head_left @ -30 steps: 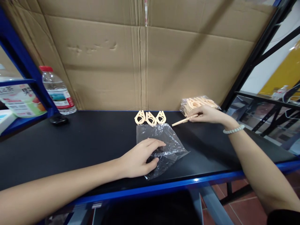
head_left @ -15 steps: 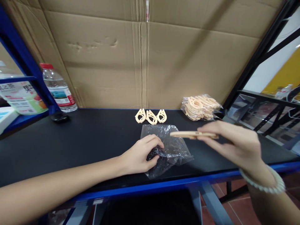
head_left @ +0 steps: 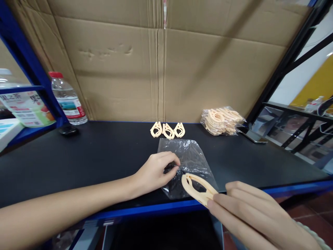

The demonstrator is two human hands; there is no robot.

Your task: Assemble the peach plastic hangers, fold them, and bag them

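Note:
My left hand lies at the left side of a clear plastic bag on the table, thumb and fingertips pinched on its film. In front of the table's near edge, my right hand grips a beige folded clothes hanger between thumb and fingers. The hanger's rounded end points left, over the bag's lower right part, outside the bag as far as I can see. Behind the bag, three similar folded hangers lie in a row on the black tabletop.
Clear-wrapped beige hangers are piled at the back right, beside a flat dark object. A red-capped water bottle and a black mouse-like object stand at the left. Cardboard walls off the back.
My right hand has brought the hanger down and toward me, tilting it from edge-on so its loop shows. My left fingertips have closed together on the bag.

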